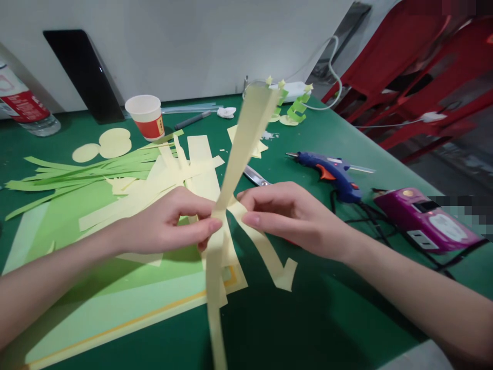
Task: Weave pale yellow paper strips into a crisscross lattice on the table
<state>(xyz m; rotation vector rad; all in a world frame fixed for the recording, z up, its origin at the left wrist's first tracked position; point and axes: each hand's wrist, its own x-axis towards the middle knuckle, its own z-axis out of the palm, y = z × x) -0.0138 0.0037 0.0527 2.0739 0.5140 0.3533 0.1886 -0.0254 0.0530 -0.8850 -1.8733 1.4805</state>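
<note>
My left hand [175, 218] pinches a long pale yellow paper strip [246, 133] near its middle, thumb and fingers closed on it. The strip rises, blurred, toward the back of the table and also hangs down to the bottom edge. My right hand [285, 213] pinches a second yellow strip [269, 252] where it crosses the first; this one curves down to the right and ends in a notched tip. Both hands meet over a stack of green and yellow paper sheets [115, 303] on the green table [327, 318].
Loose green strips [77, 172] and yellow strips [169, 174] lie behind the hands, with yellow paper circles [102, 146] and a paper cup [146, 117]. A blue glue gun [331, 172], scissors [256, 177], a purple device [427, 221] and cables lie right. Red chairs [416, 67] stand beyond.
</note>
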